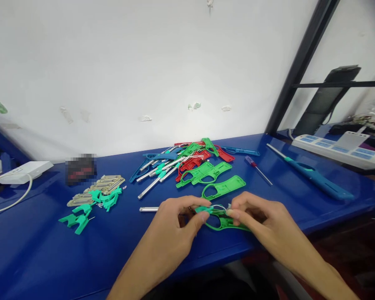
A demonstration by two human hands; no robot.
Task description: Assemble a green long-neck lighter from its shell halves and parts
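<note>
My left hand (173, 225) pinches the teal end piece (203, 209) of a lighter nozzle between thumb and forefinger. Its metal tube (148, 209) sticks out to the left behind the hand. Thin white wires (218, 206) run from the teal piece towards my right hand (267, 216). There, thumb and forefinger are closed on a small whitish part (228, 207), mostly covered by the fingertips. Beneath both hands lies a green lighter casing half (215, 225) with a trigger loop. Another green casing half (226, 187) rests just beyond.
Green, red and blue casing halves and several nozzles (158, 171) are heaped at the back. Right of them lie a screwdriver (258, 170) and a blue lighter (315, 177). Teal triggers (108, 198) and beige parts (108, 183) lie left. A power strip (340, 150) sits far right.
</note>
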